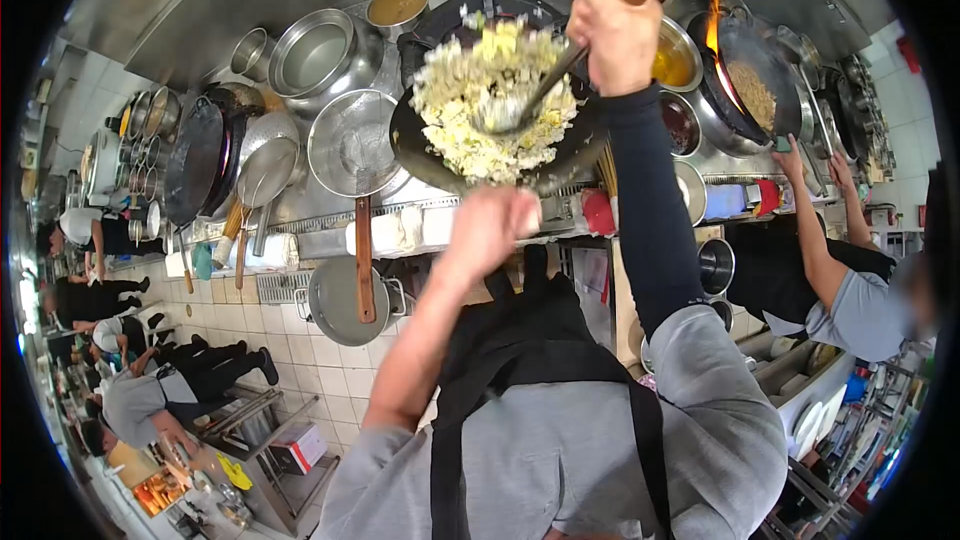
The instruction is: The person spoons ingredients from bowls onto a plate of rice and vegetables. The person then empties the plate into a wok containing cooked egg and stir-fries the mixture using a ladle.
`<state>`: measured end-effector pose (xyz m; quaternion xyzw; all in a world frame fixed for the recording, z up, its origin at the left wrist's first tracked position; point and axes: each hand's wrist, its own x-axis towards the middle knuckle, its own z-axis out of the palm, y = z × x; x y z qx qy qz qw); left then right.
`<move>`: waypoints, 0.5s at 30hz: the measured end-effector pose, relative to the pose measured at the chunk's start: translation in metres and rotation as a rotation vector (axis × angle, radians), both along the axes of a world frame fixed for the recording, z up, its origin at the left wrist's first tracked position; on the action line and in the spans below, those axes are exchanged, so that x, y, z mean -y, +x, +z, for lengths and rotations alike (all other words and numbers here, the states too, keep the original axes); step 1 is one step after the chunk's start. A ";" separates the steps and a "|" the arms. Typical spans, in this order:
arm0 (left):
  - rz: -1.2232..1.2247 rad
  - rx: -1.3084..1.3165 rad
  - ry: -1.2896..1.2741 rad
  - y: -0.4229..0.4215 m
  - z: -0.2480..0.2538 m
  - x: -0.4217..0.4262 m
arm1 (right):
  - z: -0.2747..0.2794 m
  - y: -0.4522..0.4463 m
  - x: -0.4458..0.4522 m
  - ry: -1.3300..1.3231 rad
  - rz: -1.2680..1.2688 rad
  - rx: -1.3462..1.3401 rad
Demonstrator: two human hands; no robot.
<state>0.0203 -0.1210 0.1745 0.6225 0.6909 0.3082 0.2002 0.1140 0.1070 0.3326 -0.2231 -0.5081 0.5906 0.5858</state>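
My right hand (612, 35) is closed round the wooden handle of a ladle (548, 92), whose metal bowl dips into the rice. White rice with yellow egg bits (450, 95) fills a dark wok (408, 143), and part of it is blurred and airborne above the pan. At the wok's near rim, my left hand (490, 230) is closed and smeared by motion; its grip on the wok is partly hidden from above. Left of the wok lies a strainer (350, 135) with a long wooden handle.
Along the back stand a pot of water (313, 52) and a bowl of brown liquid (397, 6). Flames rise beside another wok (750, 90) at right, where a co-worker's hands (790, 162) reach in. A grey pan (338, 300) hangs below the counter. Several people work at far left.
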 end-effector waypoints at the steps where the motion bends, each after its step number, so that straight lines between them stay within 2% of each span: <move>1: -0.046 -0.005 -0.040 -0.019 0.000 -0.022 | -0.013 -0.010 0.006 -0.051 -0.090 0.075; 2: -0.091 -0.010 -0.077 -0.031 -0.001 -0.037 | -0.035 -0.018 0.006 -0.100 -0.047 0.082; 3: -0.053 0.101 -0.093 -0.026 -0.054 -0.040 | -0.079 -0.026 -0.004 -0.041 -0.083 0.093; 4: -0.109 -0.017 -0.133 -0.013 -0.083 -0.032 | -0.108 -0.032 -0.017 0.024 -0.121 0.097; 6: -0.152 -0.063 -0.111 0.010 -0.126 0.004 | -0.102 -0.023 -0.027 0.026 -0.222 -0.027; 8: -0.138 -0.098 -0.319 0.023 -0.115 0.043 | -0.060 -0.005 -0.023 -0.019 -0.181 -0.126; 11: -0.106 -0.039 -0.179 0.028 -0.030 0.053 | -0.011 0.012 -0.010 -0.072 -0.088 -0.082; 12: -0.090 -0.008 -0.069 0.016 0.004 0.033 | -0.015 0.009 -0.012 -0.105 -0.085 -0.066; 13: -0.089 -0.002 -0.053 0.000 0.013 0.010 | -0.019 0.005 -0.011 -0.140 -0.081 -0.047; 14: -0.084 0.000 -0.029 -0.014 0.017 -0.014 | -0.023 0.000 -0.013 -0.167 -0.074 -0.033; 15: -0.075 0.011 -0.010 -0.020 -0.010 -0.037 | -0.045 -0.010 -0.021 -0.190 -0.060 -0.018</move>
